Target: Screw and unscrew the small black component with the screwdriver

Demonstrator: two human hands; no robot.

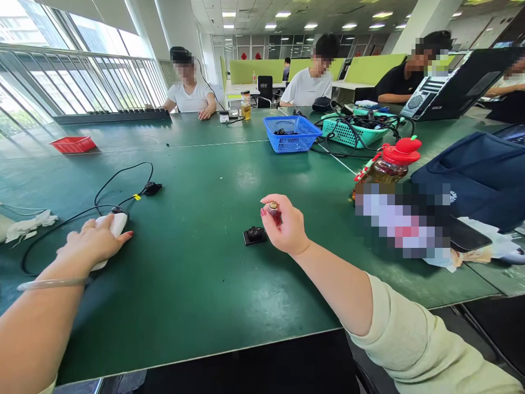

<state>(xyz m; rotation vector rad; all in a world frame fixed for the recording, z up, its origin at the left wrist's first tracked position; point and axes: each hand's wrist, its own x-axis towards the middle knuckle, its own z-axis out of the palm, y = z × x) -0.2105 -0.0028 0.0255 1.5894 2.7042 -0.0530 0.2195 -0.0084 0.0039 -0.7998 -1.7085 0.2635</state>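
Observation:
At the left, my left hand [92, 243] is laid over a white, rounded device [118, 223], its fingers on top and its thumb along the right side. A black cable [98, 194] runs by this device and has a dark connector [152, 188] on it. Near the middle, my right hand [287, 224] is closed around a small dark-red object [274, 214] with a round brass-coloured end; its exact kind is unclear. Just left of that hand a small black part [255, 236] with a flat base sits on the green table [197, 284].
Farther back stand a red tray [73, 145], a blue basket [292, 137] and a green basket [353, 134] heaped with cables. A red-lidded bottle [389, 164], a navy bag [471, 175] and a phone [470, 235] are at the right. Several people sit beyond.

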